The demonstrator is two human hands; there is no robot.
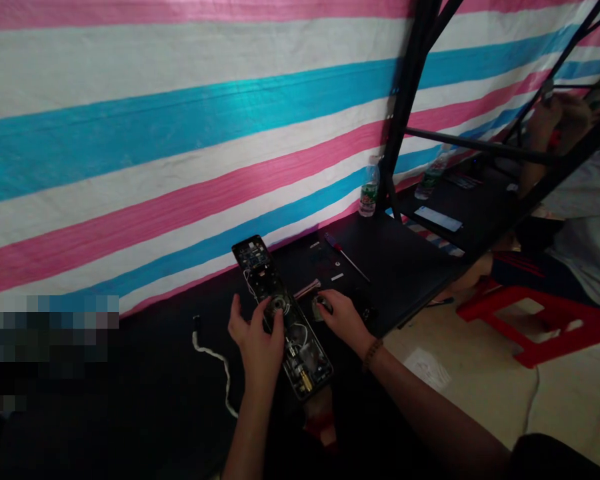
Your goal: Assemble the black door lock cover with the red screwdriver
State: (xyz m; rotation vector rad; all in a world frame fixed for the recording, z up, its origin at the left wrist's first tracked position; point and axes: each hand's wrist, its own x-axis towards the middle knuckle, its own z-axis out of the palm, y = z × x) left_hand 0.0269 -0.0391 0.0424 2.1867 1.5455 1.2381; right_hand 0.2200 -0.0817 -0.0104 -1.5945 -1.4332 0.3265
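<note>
Spreads left hand (261, 337) over the device (307, 347) at lower centre of the frame — cannot tell whether grasping — and pinches a small dim item (317, 309) in right hand (345, 321), with circuit board (253, 255) already exposed, not yet covered.

The bare left forearm (253, 417) rises steeply to a left hand (260, 337) with spread, bent fingers; the bare right forearm (430, 400) slants leftward, its right hand (344, 319) pinching.
</note>
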